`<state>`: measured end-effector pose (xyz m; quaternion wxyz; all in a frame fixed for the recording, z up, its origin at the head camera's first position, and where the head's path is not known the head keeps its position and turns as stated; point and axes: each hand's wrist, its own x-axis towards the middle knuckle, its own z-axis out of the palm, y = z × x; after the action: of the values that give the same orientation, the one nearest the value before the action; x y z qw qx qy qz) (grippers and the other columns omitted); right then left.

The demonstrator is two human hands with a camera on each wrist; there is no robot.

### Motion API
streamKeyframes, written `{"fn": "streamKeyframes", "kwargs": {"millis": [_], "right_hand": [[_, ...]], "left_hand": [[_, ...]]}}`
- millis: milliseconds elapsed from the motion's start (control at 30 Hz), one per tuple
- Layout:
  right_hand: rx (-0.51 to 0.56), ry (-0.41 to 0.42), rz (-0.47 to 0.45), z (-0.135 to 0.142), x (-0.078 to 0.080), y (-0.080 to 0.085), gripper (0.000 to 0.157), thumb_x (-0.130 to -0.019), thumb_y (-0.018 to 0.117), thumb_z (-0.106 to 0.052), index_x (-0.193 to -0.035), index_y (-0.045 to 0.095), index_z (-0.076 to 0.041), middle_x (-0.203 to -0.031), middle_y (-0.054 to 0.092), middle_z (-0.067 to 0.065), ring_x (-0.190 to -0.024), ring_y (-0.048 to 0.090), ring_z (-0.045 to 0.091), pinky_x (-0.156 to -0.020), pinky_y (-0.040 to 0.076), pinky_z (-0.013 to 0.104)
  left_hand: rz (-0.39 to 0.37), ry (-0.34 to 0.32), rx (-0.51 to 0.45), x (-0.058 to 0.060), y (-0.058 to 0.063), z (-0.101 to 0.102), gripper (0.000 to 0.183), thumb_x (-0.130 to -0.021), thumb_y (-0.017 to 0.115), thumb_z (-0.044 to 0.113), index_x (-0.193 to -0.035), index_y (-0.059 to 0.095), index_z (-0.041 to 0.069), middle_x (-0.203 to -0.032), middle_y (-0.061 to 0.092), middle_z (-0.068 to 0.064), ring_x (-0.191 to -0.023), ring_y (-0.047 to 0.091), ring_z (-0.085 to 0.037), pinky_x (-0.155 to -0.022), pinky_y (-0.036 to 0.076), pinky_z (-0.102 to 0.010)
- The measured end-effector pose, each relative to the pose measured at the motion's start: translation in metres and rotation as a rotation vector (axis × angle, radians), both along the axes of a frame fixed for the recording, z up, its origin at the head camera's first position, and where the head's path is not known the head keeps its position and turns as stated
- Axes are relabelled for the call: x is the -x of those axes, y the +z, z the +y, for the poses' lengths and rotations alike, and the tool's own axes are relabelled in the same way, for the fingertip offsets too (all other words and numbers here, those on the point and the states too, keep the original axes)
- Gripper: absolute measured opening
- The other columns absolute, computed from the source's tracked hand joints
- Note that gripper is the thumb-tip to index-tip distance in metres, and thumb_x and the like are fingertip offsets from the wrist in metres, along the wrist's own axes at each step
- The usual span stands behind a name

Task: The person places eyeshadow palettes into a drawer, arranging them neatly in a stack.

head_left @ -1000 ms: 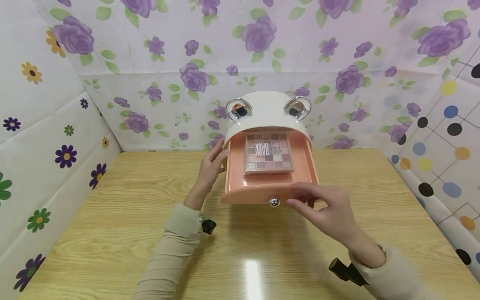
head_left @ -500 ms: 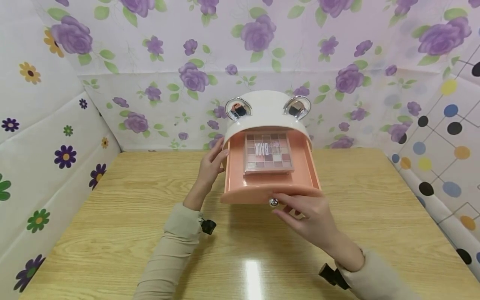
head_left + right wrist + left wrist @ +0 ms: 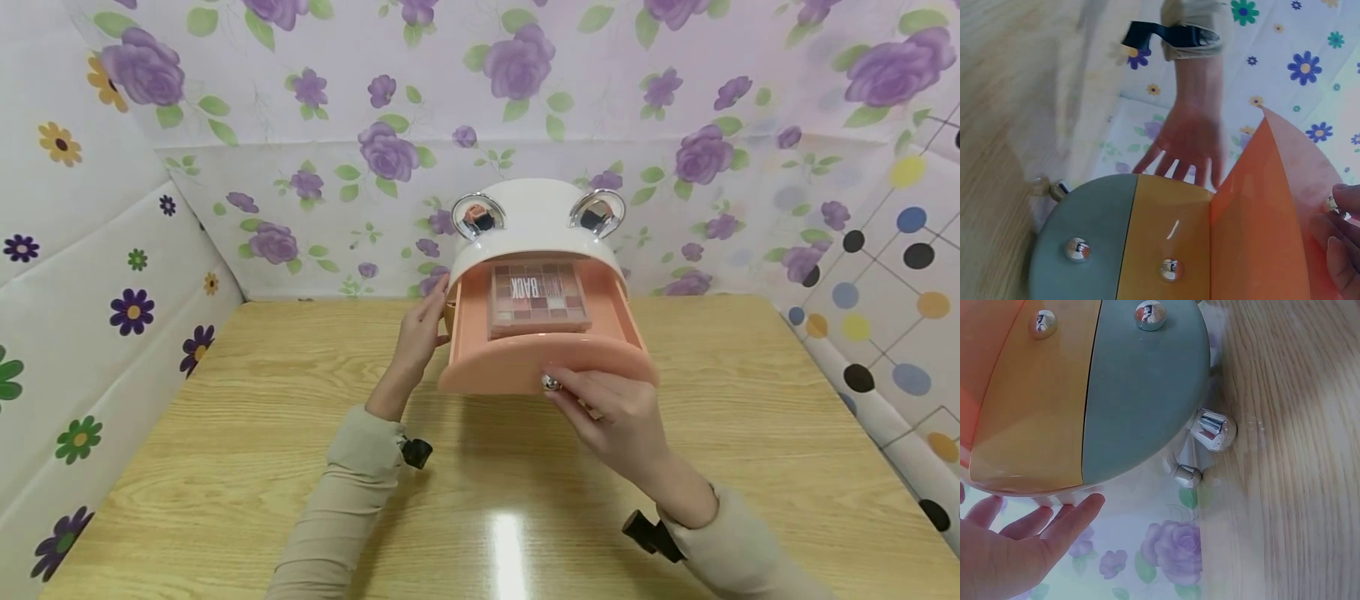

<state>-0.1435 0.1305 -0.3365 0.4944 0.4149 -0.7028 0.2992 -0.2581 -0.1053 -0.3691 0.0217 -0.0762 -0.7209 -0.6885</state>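
A rounded white cabinet (image 3: 536, 221) with two silver-rimmed eyes on top stands on the table, its pink-orange top drawer (image 3: 487, 367) pulled out. A clear-lidded makeup palette (image 3: 536, 300) marked "BACK" lies inside. With thumb and fingers, my right hand (image 3: 622, 421) pinches the round silver knob (image 3: 550, 382) on the drawer front. My left hand (image 3: 416, 337) rests against the cabinet's left side, its fingers extended along the curved wall in the left wrist view. Below the open drawer are a closed yellow drawer (image 3: 1035, 419) and a closed blue-green drawer (image 3: 1144, 394), each with a silver knob.
Short silver feet (image 3: 1213, 430) lift the cabinet off the wood-grain table (image 3: 247, 433). A purple-flowered cloth (image 3: 315, 150) hangs right behind it. Patterned cloths also stand along the left and right sides. Black wrist cameras (image 3: 654, 537) sit at both cuffs.
My right hand has moved left from the drawer front's right part to its knob and pinches it. The drawer front has tipped upward, showing more of its face. My left hand stays put.
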Motion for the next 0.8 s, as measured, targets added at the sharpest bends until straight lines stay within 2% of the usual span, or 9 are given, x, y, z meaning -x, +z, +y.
{"fn": "streamKeyframes", "kwargs": {"millis": [267, 533, 667, 800], "right_hand": [[-0.022, -0.034, -0.014, -0.001, 0.008, 0.004, 0.028, -0.091, 0.056, -0.024, -0.086, 0.072, -0.001, -0.066, 0.065, 0.002, -0.05, 0.054, 0.008, -0.045, 0.044, 0.021], [-0.049, -0.035, -0.114, 0.0, 0.023, 0.005, 0.028, -0.09, 0.058, -0.024, -0.089, 0.071, 0.0, -0.072, 0.067, 0.006, -0.05, 0.056, 0.008, -0.045, 0.046, 0.018], [-0.049, -0.051, -0.151, -0.001, 0.034, 0.005, 0.017, -0.078, 0.071, -0.01, -0.09, 0.07, 0.001, -0.073, 0.067, 0.007, -0.05, 0.056, 0.01, -0.045, 0.047, 0.02], [-0.051, -0.093, -0.175, -0.003, 0.046, 0.005, 0.023, -0.067, 0.076, -0.001, -0.089, 0.07, 0.0, -0.072, 0.067, 0.007, -0.051, 0.055, 0.011, -0.046, 0.046, 0.022]], "left_hand": [[0.016, 0.004, 0.016, -0.001, 0.0, 0.0, 0.045, -0.097, 0.038, 0.037, -0.141, 0.036, 0.024, -0.139, 0.039, -0.004, -0.12, 0.045, -0.024, -0.083, 0.051, -0.04], [0.017, -0.013, 0.036, -0.001, -0.004, -0.003, 0.046, -0.097, 0.037, 0.04, -0.14, 0.036, 0.025, -0.142, 0.035, 0.0, -0.122, 0.041, -0.025, -0.088, 0.047, -0.044], [0.022, -0.007, 0.043, 0.0, -0.004, -0.004, 0.046, -0.097, 0.037, 0.041, -0.14, 0.037, 0.025, -0.143, 0.034, 0.001, -0.122, 0.041, -0.024, -0.088, 0.046, -0.046], [0.019, -0.009, 0.041, 0.002, -0.005, -0.004, 0.046, -0.097, 0.037, 0.038, -0.141, 0.036, 0.024, -0.131, 0.044, -0.007, -0.114, 0.042, -0.021, -0.084, 0.049, -0.043]]}}
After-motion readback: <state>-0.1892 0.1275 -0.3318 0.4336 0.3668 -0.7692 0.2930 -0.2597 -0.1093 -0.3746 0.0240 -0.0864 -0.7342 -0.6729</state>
